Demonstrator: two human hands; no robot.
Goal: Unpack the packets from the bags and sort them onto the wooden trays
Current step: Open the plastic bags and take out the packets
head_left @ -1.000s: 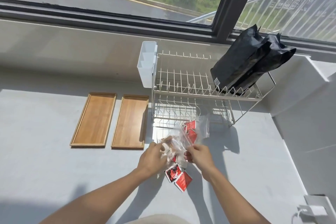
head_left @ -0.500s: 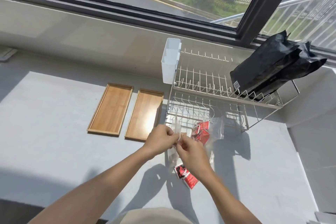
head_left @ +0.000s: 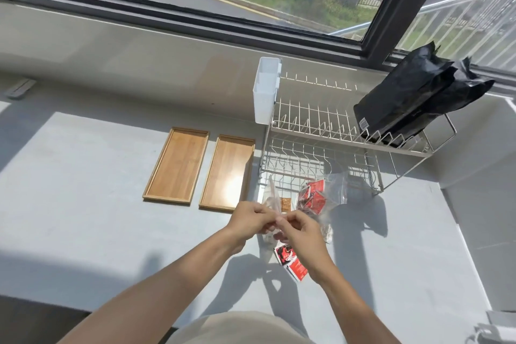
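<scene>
Packets (head_left: 312, 198) are mostly sitting in a clear bag at one o'clock of the hands; two (head_left: 290, 261) are lying loose at six. Left hand (head_left: 251, 219) and right hand (head_left: 297, 227) are pinching closed on another clear bag (head_left: 272, 198) — seemingly opening it. Both wooden trays (head_left: 176, 163) — at ten o'clock — are standing bare.

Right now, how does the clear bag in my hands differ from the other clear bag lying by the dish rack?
The held bag is pinched at its top by both hands and holds brownish packets; the lying bag rests untouched on the counter and holds red packets. Both are clear plastic.
</scene>
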